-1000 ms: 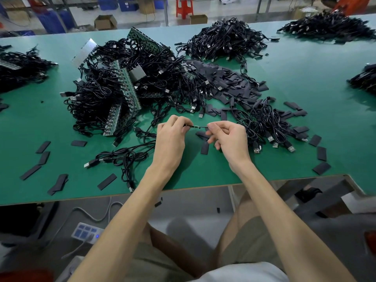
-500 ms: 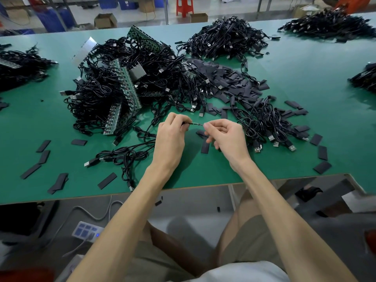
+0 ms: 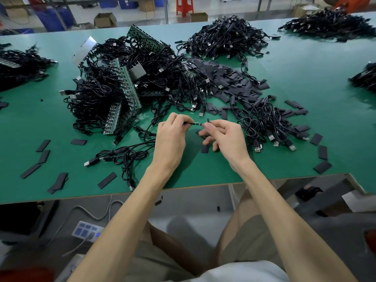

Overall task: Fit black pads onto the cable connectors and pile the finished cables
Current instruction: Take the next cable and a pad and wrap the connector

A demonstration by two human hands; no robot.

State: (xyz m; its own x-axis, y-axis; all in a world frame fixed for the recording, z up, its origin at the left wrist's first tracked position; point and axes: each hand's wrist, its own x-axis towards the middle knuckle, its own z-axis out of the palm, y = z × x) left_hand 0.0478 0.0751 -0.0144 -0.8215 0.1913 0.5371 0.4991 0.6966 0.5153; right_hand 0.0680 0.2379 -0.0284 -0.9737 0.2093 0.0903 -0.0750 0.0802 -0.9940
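Note:
My left hand [image 3: 173,137] pinches a small cable connector [image 3: 195,124] whose metal tip points right. A finger's width to the right, my right hand [image 3: 224,137] pinches a black pad [image 3: 208,120] between thumb and forefinger, the pad standing on edge just off the connector tip. The cable [image 3: 126,154] trails left from my left hand across the green table [image 3: 295,64]. A heap of black pads [image 3: 227,78] lies beyond my hands. A big tangle of black cables with green circuit strips [image 3: 122,84] sits at centre left.
More cable piles lie at the back centre [image 3: 223,39], back right [image 3: 329,25], far right [image 3: 364,78] and far left [image 3: 20,66]. A smaller cable bundle [image 3: 266,123] sits right of my right hand. Loose pads [image 3: 43,145] dot the near table. The table edge [image 3: 183,189] runs below my wrists.
Both hands have risen slightly away from me. The pad in my right hand now stands apart from the connector tip, where earlier the fingers met closer around it.

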